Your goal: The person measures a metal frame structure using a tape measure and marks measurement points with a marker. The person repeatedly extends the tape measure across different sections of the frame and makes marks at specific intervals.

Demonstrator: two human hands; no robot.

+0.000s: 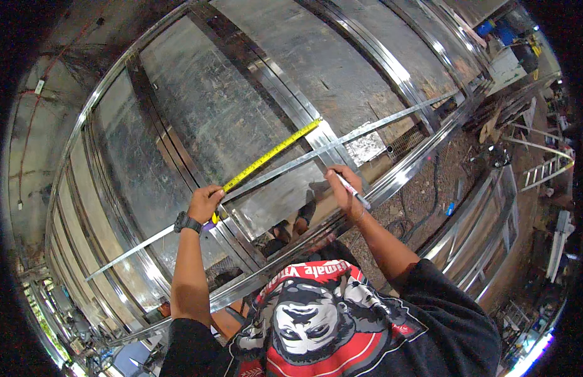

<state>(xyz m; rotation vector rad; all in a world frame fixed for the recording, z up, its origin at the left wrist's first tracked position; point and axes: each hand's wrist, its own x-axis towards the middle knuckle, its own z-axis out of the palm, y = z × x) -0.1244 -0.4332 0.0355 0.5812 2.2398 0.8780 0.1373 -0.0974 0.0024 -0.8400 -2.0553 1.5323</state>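
Observation:
My left hand [205,205], below a dark wristwatch, is closed around the near end of a tape measure [266,158]. Its yellow blade runs out up and to the right, and the tip rests on a shiny metal tube. A bit of the case shows beneath my fingers. In my right hand [343,186] is a white marker pen [356,192], its body slanting down past the palm. That hand is just below a long flat metal bar [285,166], which lies diagonally across a large metal frame [266,74], beside the tape.
Dark, scuffed sheets [203,94] fill the spaces between the frame's tubes. To the right, a second metal frame [486,232] lies near the ground, with a dark cable [436,188] close by. A ladder [542,171] stands at the far right.

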